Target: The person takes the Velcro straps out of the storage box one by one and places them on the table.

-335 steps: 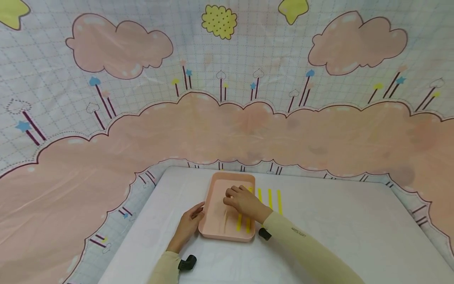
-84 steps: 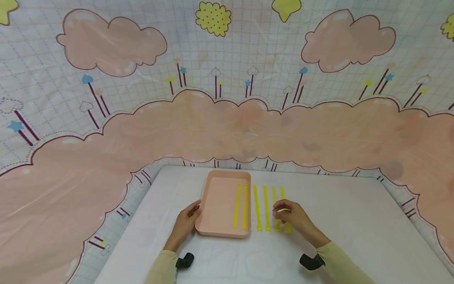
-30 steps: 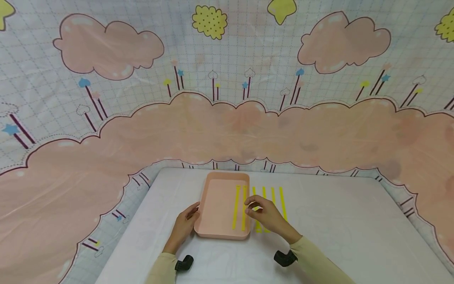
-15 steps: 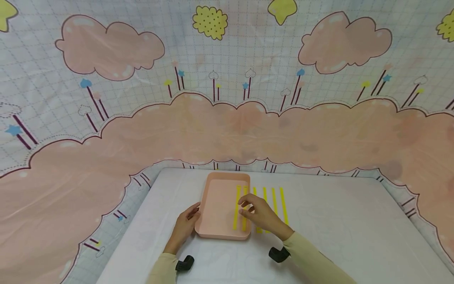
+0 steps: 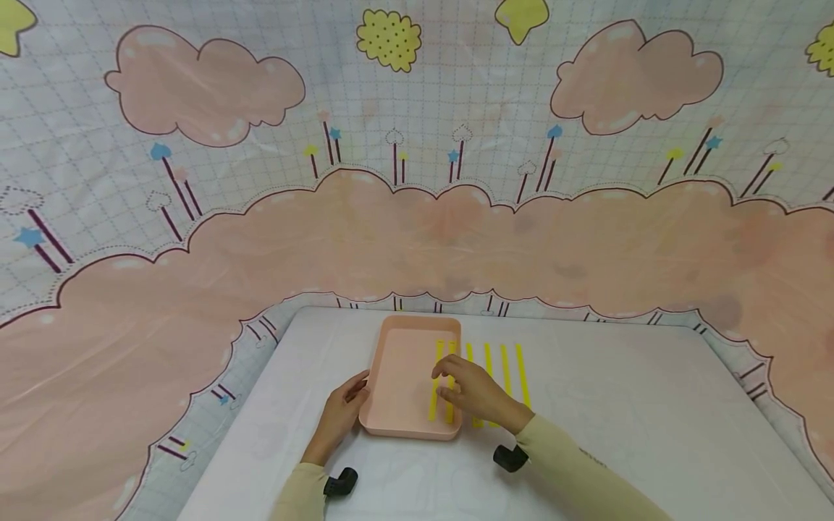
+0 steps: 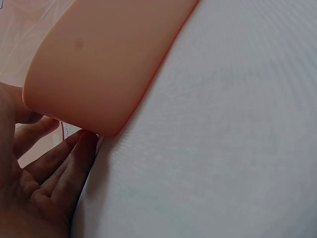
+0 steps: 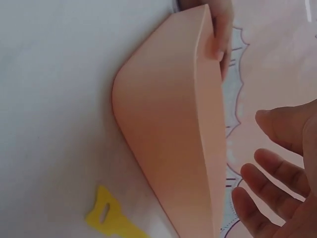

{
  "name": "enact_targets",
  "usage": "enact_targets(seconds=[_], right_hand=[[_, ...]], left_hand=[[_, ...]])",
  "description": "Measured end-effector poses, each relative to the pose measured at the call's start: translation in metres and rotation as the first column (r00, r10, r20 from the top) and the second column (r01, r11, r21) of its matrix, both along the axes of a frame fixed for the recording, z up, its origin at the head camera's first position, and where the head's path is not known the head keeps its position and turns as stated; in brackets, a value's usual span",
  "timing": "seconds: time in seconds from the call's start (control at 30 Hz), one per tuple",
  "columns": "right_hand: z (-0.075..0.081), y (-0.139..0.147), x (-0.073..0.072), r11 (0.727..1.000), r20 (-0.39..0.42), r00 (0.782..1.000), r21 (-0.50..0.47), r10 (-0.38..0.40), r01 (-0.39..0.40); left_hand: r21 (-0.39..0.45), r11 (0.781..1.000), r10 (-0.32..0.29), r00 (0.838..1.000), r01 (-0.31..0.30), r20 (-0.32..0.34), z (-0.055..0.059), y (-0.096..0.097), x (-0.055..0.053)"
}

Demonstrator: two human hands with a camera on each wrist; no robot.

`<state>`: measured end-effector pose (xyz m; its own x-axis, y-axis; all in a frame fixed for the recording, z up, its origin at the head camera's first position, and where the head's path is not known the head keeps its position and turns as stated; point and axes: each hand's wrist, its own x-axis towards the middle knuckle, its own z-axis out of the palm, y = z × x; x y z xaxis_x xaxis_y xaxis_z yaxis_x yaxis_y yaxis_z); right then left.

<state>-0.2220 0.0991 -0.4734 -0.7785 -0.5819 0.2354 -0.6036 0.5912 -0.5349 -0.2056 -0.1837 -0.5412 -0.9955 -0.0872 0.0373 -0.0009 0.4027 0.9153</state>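
In the head view, a shallow peach tray (image 5: 399, 383) lies on the white table. Two flat yellow cable ties (image 5: 433, 405) lie lengthwise at its right side, partly hidden by my right hand (image 5: 472, 391). That hand hovers over the tray's right edge, fingers relaxed and apart; the right wrist view shows nothing between its thumb and fingers (image 7: 265, 193). My left hand (image 5: 342, 412) rests its fingertips against the tray's left side; the left wrist view shows its fingers (image 6: 81, 158) touching the tray's lower corner. Right of the tray, several more yellow cable ties (image 5: 505, 369) lie parallel.
One tie's slotted head (image 7: 109, 213) shows beside the tray wall in the right wrist view. White tabletop (image 5: 619, 405) extends to the right. A peach cloud-printed curtain (image 5: 573, 246) hangs behind the table. Black wrist cameras (image 5: 510, 458) sit on both wrists.
My right hand has moved left from the rightmost ties to above the tray's right side, its thumb and fingers parting slightly. My left hand stays against the tray. The two ties in it have not visibly moved since 2.8 s ago.
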Motion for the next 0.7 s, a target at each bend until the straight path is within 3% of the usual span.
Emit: enact_targets(seconds=[0.23, 0.47, 0.7], right_hand=[[-0.002, -0.004, -0.006, 0.991, -0.058, 0.998, 0.132, 0.017, -0.009], [-0.006, -0.008, -0.015, 0.975, -0.215, 0.975, 0.222, 0.053, -0.004], [-0.010, -0.008, -0.021, 0.960, -0.203, 0.977, 0.281, 0.062, -0.003]], left_hand=[[-0.006, 1.000, 0.006, 1.000, -0.006, 0.002, -0.002, -0.001, 0.000], [-0.014, 1.000, -0.013, 1.000, 0.013, -0.022, -0.001, -0.003, -0.003], [-0.009, 1.000, -0.010, 1.000, 0.010, -0.004, 0.000, -0.003, -0.002]])
